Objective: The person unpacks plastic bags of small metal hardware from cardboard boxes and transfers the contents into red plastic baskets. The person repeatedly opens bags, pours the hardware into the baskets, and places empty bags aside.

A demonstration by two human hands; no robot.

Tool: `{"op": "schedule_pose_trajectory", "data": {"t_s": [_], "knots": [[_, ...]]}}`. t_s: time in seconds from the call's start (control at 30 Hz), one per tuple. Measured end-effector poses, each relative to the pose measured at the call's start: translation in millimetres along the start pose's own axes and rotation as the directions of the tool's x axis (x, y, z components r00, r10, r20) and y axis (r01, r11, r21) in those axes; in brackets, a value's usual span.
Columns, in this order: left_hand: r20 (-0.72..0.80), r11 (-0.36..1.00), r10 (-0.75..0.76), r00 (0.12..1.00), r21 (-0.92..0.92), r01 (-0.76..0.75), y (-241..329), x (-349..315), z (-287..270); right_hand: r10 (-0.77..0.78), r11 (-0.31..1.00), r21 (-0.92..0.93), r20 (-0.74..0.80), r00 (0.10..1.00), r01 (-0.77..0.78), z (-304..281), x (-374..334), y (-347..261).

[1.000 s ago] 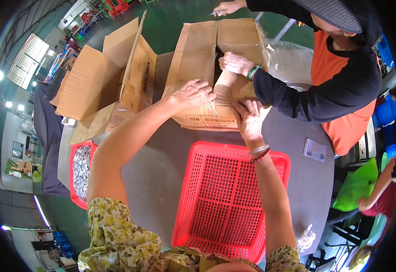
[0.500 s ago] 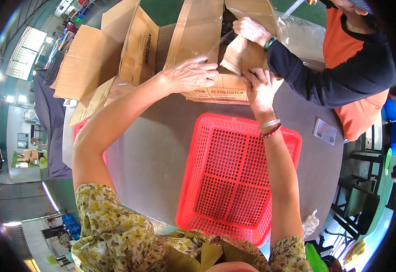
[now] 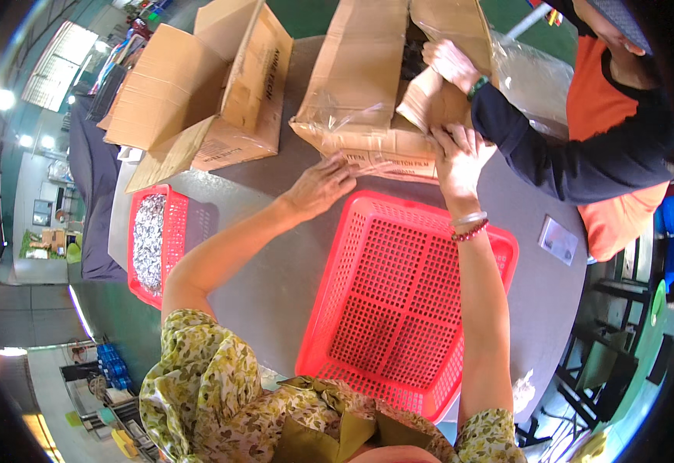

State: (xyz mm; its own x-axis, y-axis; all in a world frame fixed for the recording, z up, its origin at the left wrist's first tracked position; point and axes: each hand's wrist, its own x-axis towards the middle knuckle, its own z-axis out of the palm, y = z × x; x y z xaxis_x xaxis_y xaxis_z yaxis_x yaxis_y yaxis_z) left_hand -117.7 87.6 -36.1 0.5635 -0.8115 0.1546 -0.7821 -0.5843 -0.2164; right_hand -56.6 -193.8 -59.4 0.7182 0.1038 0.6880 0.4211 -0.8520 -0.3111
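On the tabletop, the right basket lies before the right box. The left box stands behind the left basket. A card lies right of the right basket.

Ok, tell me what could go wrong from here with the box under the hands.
The co-worker's hand and the right grip are close together at the box, so a pinch seems possible. What looks like clear tape on top might snag and tear the box. The big basket sits close in front, under the right forearm, so it could get bumped.
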Motion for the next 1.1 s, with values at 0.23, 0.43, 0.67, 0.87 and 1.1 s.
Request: {"op": "schedule_pose_trajectory", "data": {"t_s": [0.23, 0.43, 0.67, 0.87, 1.1], "knots": [[0.131, 0.986, 0.058, 0.990, -0.164, -0.036, 6.8, 0.2, -24.2, 0.009, 1.000, -0.006, 0.001, 1.000, -0.009, 2.7, -2.5, 0.5], [0.391, 0.970, 0.002, 0.921, -0.226, 0.094, 3.3, -7.7, -24.4, -0.034, 0.999, 0.028, -0.052, 0.998, 0.035, 6.3, -1.7, 4.0], [0.009, 0.972, -0.234, 0.972, -0.009, 0.234, 32.4, 35.3, 21.6, -0.051, 0.998, -0.039, 0.161, 0.986, 0.058, -5.3, -5.5, -3.0], [0.339, 0.932, -0.176, 0.924, -0.245, 0.268, 11.9, 42.4, 53.3, 0.011, 0.985, -0.167, 0.300, 0.954, 0.041, -4.3, -2.0, -1.0], [0.152, 0.980, -0.172, 0.973, -0.075, 0.185, 11.5, 9.7, 42.9, 0.037, 0.978, -0.209, 0.231, 0.972, 0.012, -3.5, -3.0, -6.8]]}}
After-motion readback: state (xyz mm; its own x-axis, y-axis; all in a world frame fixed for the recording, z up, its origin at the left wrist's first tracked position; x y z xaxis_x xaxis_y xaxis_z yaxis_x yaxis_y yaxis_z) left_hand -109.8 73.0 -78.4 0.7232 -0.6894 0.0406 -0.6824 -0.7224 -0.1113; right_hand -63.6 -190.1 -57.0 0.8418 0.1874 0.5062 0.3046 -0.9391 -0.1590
